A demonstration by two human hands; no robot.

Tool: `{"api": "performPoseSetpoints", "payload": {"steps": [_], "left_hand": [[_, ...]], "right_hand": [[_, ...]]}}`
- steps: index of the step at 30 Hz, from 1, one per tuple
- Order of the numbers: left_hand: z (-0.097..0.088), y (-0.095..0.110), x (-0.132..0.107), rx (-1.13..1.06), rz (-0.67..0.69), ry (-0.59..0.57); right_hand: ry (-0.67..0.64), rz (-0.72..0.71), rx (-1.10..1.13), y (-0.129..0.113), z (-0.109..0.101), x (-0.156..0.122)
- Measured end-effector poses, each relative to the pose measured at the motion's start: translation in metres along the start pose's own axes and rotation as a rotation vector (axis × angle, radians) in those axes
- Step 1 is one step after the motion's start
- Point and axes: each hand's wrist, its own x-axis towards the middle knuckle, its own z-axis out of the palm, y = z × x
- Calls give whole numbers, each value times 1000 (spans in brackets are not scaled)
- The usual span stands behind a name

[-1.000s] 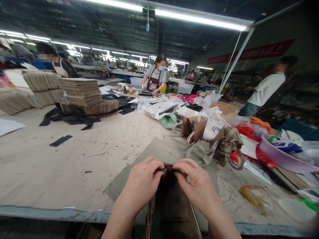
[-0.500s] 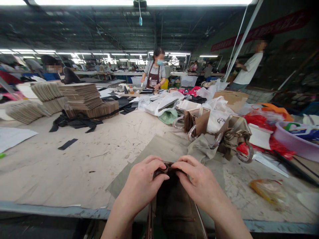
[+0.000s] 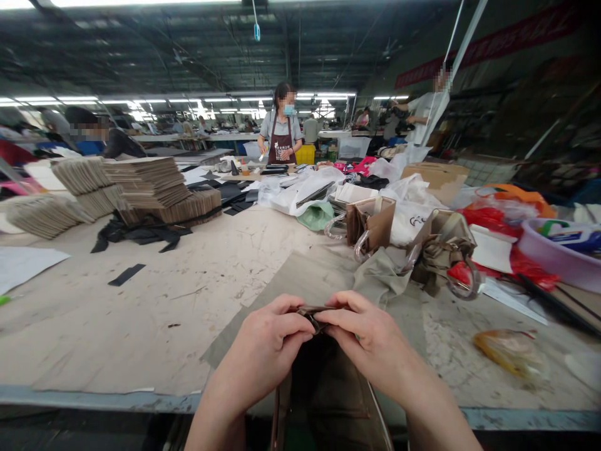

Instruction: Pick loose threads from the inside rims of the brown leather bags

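A dark brown handbag [image 3: 335,401] with an open top lies in front of me, over the table's near edge. At its far end my left hand [image 3: 277,335] pinches the folded rim between thumb and fingers. My right hand [image 3: 364,329] grips the same rim from the other side, the fingertips of both hands almost meeting. The inside of the bag is dark. Beneath its far end spreads a grey-green cloth [image 3: 300,275] on the table. Beyond my hands stand a brown bag with clear handles [image 3: 375,228] and a crumpled olive bag [image 3: 444,257].
Stacks of brown board pieces [image 3: 145,181] stand at the left by black strips [image 3: 136,232]. White plastic bags [image 3: 305,188] and a lilac basin [image 3: 558,257] crowd the right. A clear packet [image 3: 509,351] lies nearer. A person in an apron [image 3: 280,134] works across the table.
My fingers have drawn the rim's folds closer together, and the left fingers have shifted along it. The person at the back right has moved left, behind the pole.
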Motion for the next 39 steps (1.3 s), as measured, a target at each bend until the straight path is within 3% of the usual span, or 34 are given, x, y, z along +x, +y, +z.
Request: {"api": "performPoseSetpoints", "payload": {"steps": [7, 21, 30, 39], "left_hand": [[3, 1, 0, -9, -76, 61], [7, -2, 1, 40, 7, 120], [12, -5, 3, 22, 46, 170], [14, -5, 6, -4, -27, 227]], "right_hand": [[10, 10, 39, 1, 4, 1], [30, 35, 113, -3, 5, 5], [52, 100, 195, -2, 8, 5], [133, 239, 168, 6, 15, 1]]}}
